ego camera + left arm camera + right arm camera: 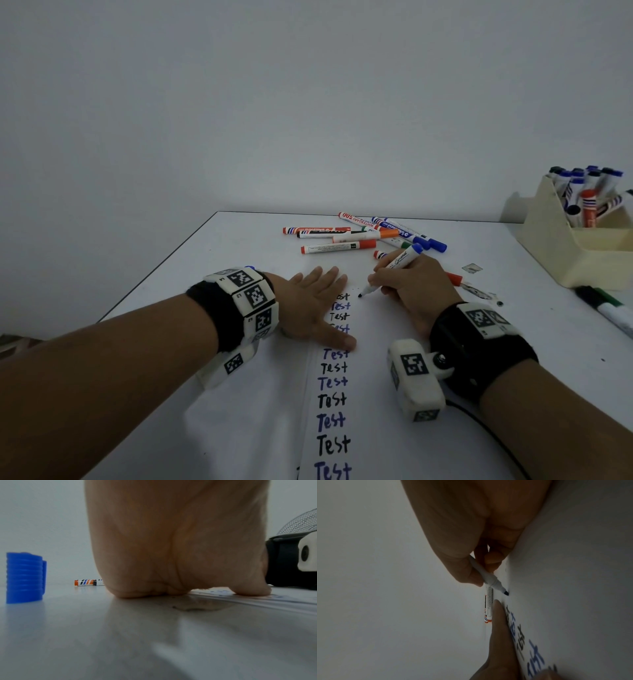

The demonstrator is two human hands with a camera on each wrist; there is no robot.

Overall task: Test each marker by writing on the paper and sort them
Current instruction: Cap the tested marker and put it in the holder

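Note:
A white paper strip [337,383] lies on the table with a column of black and blue "Test" words. My left hand [318,294] lies flat, fingers straight, pressing the strip's upper part and covering some words. My right hand [380,279] grips an uncapped white marker [399,262] with a blue rear end. Its dark tip meets the paper just right of the topmost word. The right wrist view shows the marker [489,578] pinched between thumb and fingers, a left finger [501,628] beside the writing. A blue cap [24,577] stands on the table left of my left palm [171,547].
A loose pile of capped markers [359,234], orange, blue, green and black, lies behind the hands. A beige box [561,240] at the right holds several upright markers. More markers [606,306] lie in front of it. The table's left edge [154,270] runs diagonally.

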